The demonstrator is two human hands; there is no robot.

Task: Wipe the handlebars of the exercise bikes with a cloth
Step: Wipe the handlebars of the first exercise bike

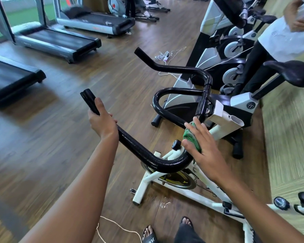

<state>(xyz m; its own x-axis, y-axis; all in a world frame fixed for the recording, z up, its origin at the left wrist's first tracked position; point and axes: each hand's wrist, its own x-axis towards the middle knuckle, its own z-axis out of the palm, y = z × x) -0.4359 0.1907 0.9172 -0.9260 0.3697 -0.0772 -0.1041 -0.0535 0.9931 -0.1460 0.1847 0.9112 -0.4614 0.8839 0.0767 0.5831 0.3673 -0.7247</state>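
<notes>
Head view: the left hand (102,120) is wrapped round the handlebar (147,155) near its tip, at 10 o'clock from the bar's bend. At 2 o'clock from the bend, the right hand (205,146) lies with near-straight fingers over a green cloth (191,137), pressing it onto the bar.

The cloth looks soft, light and easy to bunch, best palmed around the tube. The bar looks rigid and glossy, likely slick when damp.

No bucket or bottle shows clearly. A person at 1 o'clock holds something purple, too blurred to name.
</notes>
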